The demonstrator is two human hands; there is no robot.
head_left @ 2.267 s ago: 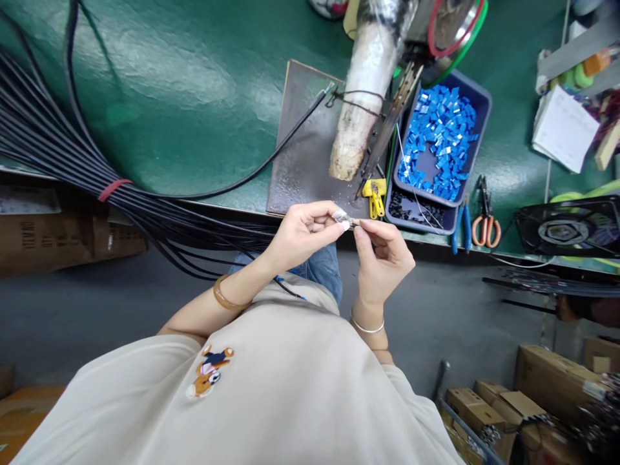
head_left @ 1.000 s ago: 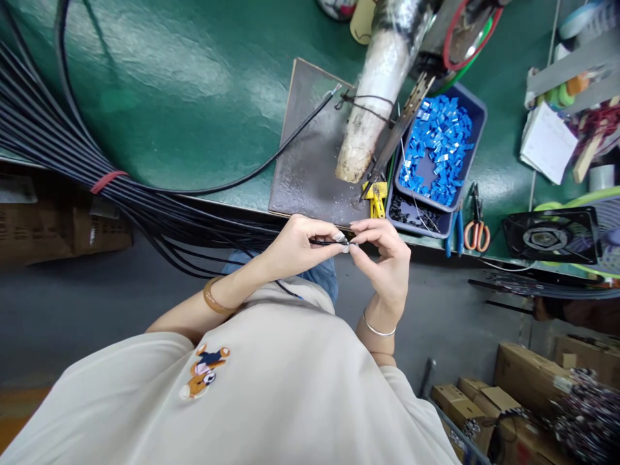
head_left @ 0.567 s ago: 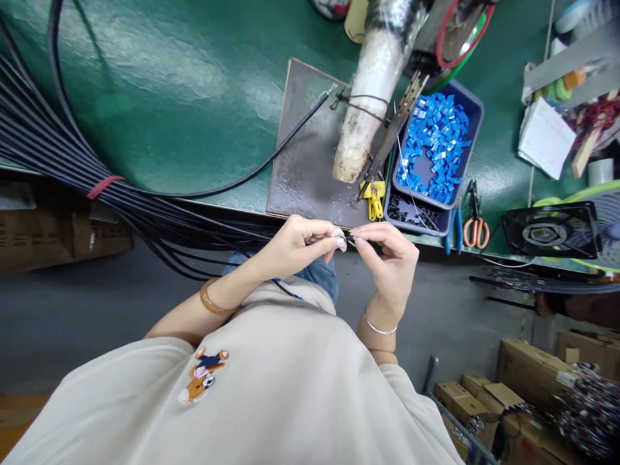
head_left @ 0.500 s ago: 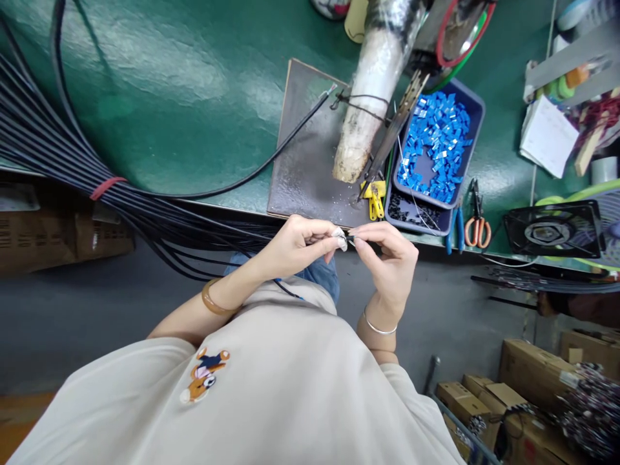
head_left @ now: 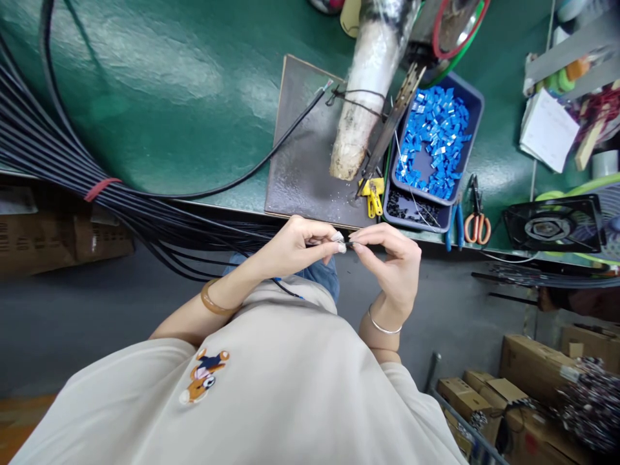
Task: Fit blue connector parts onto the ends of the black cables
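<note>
In front of my body, just off the table edge, my left hand [head_left: 305,247] pinches the end of a thin black cable [head_left: 349,245]. White wrapping shows on its thumb and finger tips. Facing it, my right hand [head_left: 393,261] has thumb and forefinger closed on the same dark end; the fingertips nearly touch and hide most of it. Behind the hands lies a dark board [head_left: 305,174]. Across it reaches another black cable [head_left: 285,142], its stripped tip showing fine wires. A red tie [head_left: 103,187] binds the thick bundle of black cables [head_left: 62,152] at the left.
Blue pieces fill one tray [head_left: 477,123], stacked over another tray [head_left: 440,223] of small black parts. Beside these are yellow snippers [head_left: 372,197], blue-handled pliers [head_left: 454,226], orange-handled scissors [head_left: 477,226] and a black fan [head_left: 552,226]. A plastic-wrapped tube [head_left: 363,103] overhangs the board.
Both hands stay together at nearly the same spot. The right fingers have shifted slightly at the cable end, and less of the dark piece shows. The whole view has moved a little.
</note>
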